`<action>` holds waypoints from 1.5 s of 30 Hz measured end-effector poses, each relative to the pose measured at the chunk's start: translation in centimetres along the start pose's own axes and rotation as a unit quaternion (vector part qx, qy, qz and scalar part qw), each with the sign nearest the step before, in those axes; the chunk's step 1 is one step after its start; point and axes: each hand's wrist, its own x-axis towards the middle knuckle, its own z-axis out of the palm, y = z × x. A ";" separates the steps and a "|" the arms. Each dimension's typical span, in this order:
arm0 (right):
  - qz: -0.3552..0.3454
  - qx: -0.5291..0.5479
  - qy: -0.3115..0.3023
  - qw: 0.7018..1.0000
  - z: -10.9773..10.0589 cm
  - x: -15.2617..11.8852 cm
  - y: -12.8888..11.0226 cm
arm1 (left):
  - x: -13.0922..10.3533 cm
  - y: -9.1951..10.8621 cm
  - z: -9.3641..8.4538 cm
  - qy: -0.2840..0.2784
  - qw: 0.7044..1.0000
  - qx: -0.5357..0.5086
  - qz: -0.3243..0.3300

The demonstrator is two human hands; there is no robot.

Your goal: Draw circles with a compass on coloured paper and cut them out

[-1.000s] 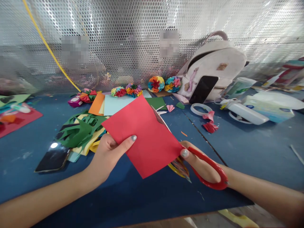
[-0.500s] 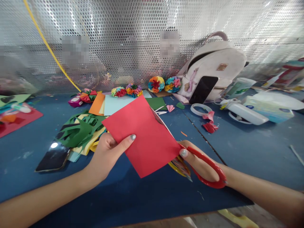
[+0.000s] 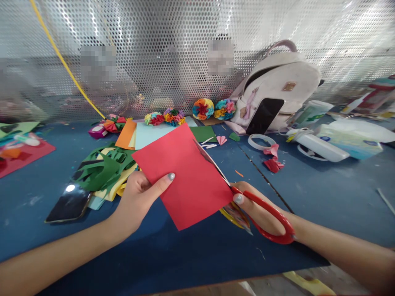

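A sheet of red paper [image 3: 188, 181] is held up over the blue table, its left edge pinched by my left hand [image 3: 138, 201] with the thumb on top and the other fingers behind. My right hand [image 3: 251, 205] is closed around the red handles of a pair of scissors [image 3: 273, 213]. The scissors' blades run along the paper's right edge, pointing up and left; part of them is hidden by the sheet. Below the paper's lower right corner, a yellow-rimmed item [image 3: 236, 218] lies partly covered.
Green paper strips [image 3: 105, 168] and a dark phone [image 3: 69, 203] lie left. Paper flowers [image 3: 203, 109] line the back by a perforated metal screen [image 3: 173, 53]. A white backpack [image 3: 280, 82], leaning phone [image 3: 265, 116], tape roll [image 3: 261, 142], glue gun [image 3: 321, 144] and tissue pack [image 3: 348, 139] stand right.
The red paper has shifted slightly left, away from my right hand, and more of the scissor blades shows along its right edge. Both hands keep their grips.
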 end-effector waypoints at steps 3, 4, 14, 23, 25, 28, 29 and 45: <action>0.032 0.008 0.012 0.999 0.0 0.0 -0.1 | 0.0 0.1 0.0 0.005 1.000 0.001 -0.003; 0.035 0.006 0.014 0.999 0.0 0.0 -0.2 | 0.0 0.1 0.0 0.007 1.000 0.002 -0.002; 0.026 0.010 0.009 1.000 0.1 0.0 -0.2 | 0.2 0.5 -0.5 0.017 1.000 0.010 0.013; 0.021 0.001 0.013 1.000 0.0 0.0 -0.3 | 0.2 0.5 -0.5 0.019 1.000 0.014 0.013; 0.022 0.003 0.009 1.000 0.0 0.0 -0.4 | 0.2 0.6 -0.5 0.022 1.000 0.008 0.009; 0.025 0.004 0.009 1.000 0.1 0.0 -0.5 | 0.2 0.6 -0.6 0.026 1.000 0.008 0.006; 0.026 0.004 0.010 1.000 0.1 0.0 -0.5 | 0.2 0.6 -0.6 0.028 1.000 0.008 0.006; 0.003 0.065 -0.063 0.996 -0.3 -0.3 -1.0 | 0.3 0.6 -0.9 0.052 0.996 0.070 0.028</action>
